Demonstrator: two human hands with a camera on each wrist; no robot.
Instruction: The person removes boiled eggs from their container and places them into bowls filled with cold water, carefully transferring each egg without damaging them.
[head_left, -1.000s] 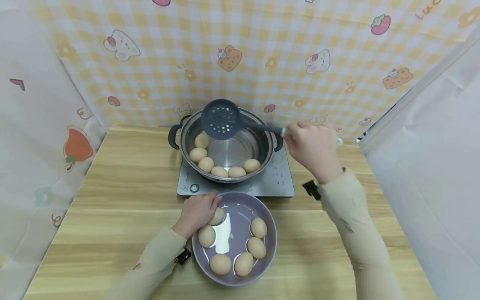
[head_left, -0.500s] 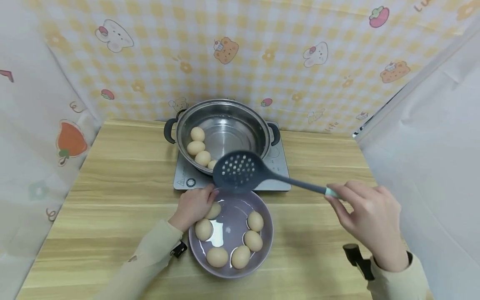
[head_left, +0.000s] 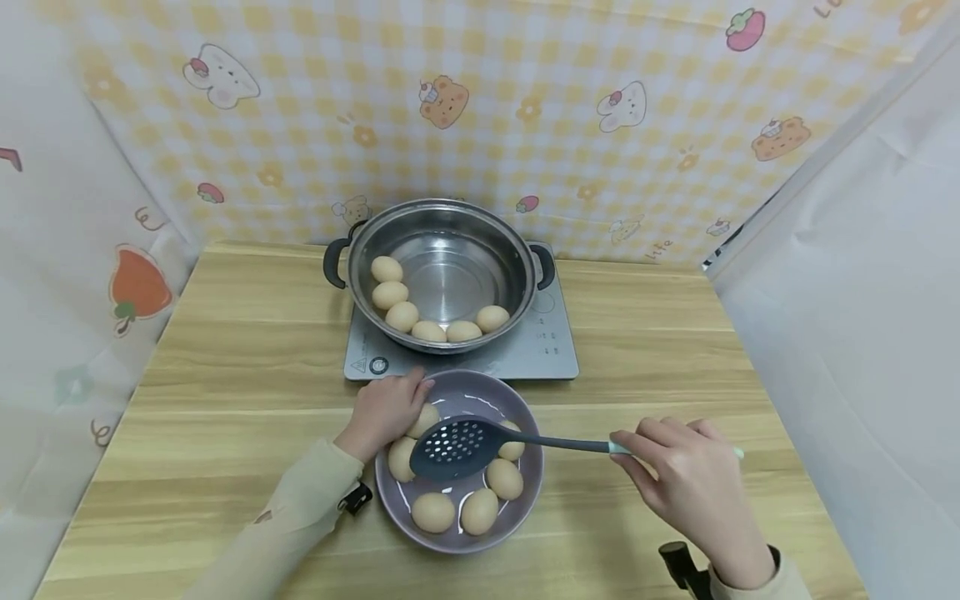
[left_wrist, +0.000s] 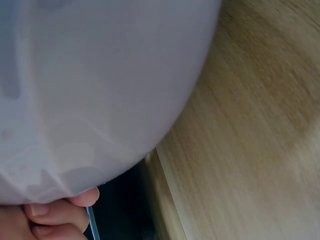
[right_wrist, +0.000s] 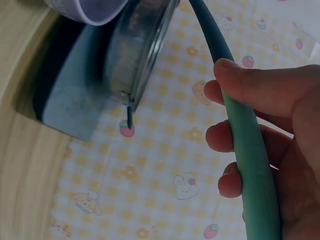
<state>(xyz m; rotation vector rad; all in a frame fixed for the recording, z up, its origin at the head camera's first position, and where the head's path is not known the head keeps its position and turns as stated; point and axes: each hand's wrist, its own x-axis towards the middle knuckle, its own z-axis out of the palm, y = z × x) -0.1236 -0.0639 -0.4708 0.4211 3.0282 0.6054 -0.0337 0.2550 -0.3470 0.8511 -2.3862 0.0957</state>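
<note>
In the head view my right hand (head_left: 686,479) holds a dark slotted spoon (head_left: 453,447), its bowl level over the purple dish and carrying no egg. The right wrist view shows fingers and thumb wrapped round the mint-green handle (right_wrist: 252,165). My left hand (head_left: 384,414) grips the far left rim of the purple dish (head_left: 467,546); in the left wrist view its fingers (left_wrist: 62,212) curl at the dish's edge. Several brown eggs (head_left: 432,512) lie round the inside of the dish. The spoon partly covers some of them.
Behind the dish, a steel pot (head_left: 442,346) with black handles stands on a flat grey cooktop (head_left: 558,354). Several eggs (head_left: 390,295) rest along its left and near sides. A checked cloth (head_left: 495,133) hangs behind the wooden table (head_left: 247,333).
My right hand has carried the slotted spoon from above the pot back toward me, over the dish. My left hand has stayed on the dish's rim.
</note>
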